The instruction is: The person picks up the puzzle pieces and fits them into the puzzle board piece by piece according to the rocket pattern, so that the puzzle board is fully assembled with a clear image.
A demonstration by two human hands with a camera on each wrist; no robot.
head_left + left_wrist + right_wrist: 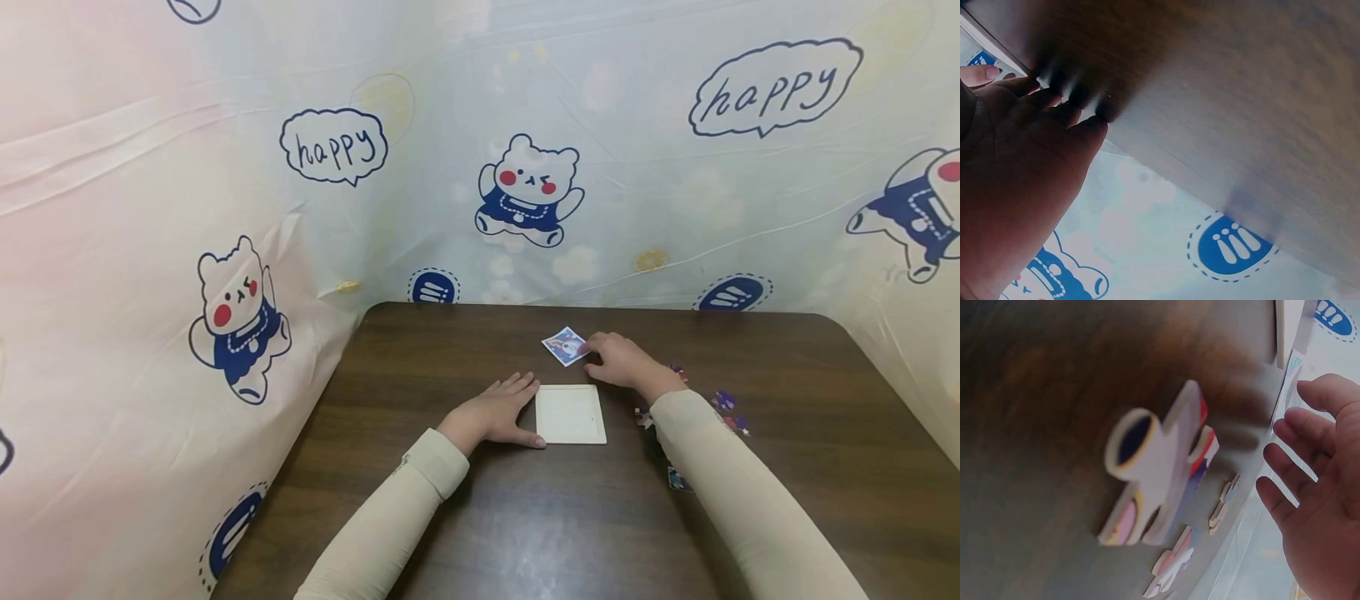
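Observation:
My left hand (493,415) lies flat on the table at the left side of a white, square puzzle tray (567,415), with its thumb and fingers spread along the rim. Beyond the tray is a small square picture card (564,345) in blue and pink. At the card's right corner are the fingertips of my right hand (621,361). In the right wrist view that hand (1319,456) has loosely extended fingers, the thumb apart from them. Jigsaw pieces (1160,469) lie on the table close to its palm side.
More loose jigsaw pieces (724,401) are scattered beside and partly behind the right forearm. Another dark blue piece (678,478) lies nearer, partly hidden by the sleeve. The brown table (450,350) ends at a printed cloth (637,192) at the back and left.

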